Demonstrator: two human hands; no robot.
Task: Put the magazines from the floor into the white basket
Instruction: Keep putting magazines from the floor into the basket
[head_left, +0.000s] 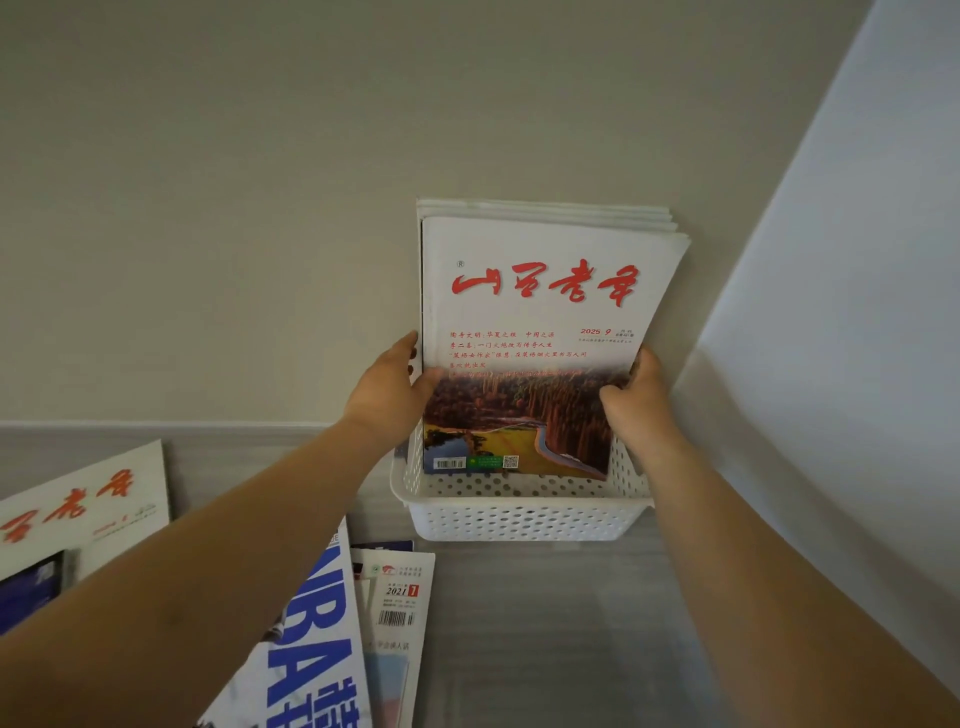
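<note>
One white basket (519, 519). In it stands one upright stack (545, 210) of magazines: one red-titled cover (540, 312) in front, and behind it what look like four or five more, their top edges too close together to count surely. On the floor lie at least four magazines: one with red lettering (88, 499) at the left edge, one with big blue letters (311, 649), one marked 2021 (400, 597), and one dark sliver (384, 545) beneath it. Two hands grip the stack: one left hand (387, 395), one right hand (636, 400).

A stack (540, 291) of magazines, its front cover white with a red title, stands upright in the perforated white basket (519, 514) by the far wall. Loose magazines (322, 649) lie flat on the floor, near left.
</note>
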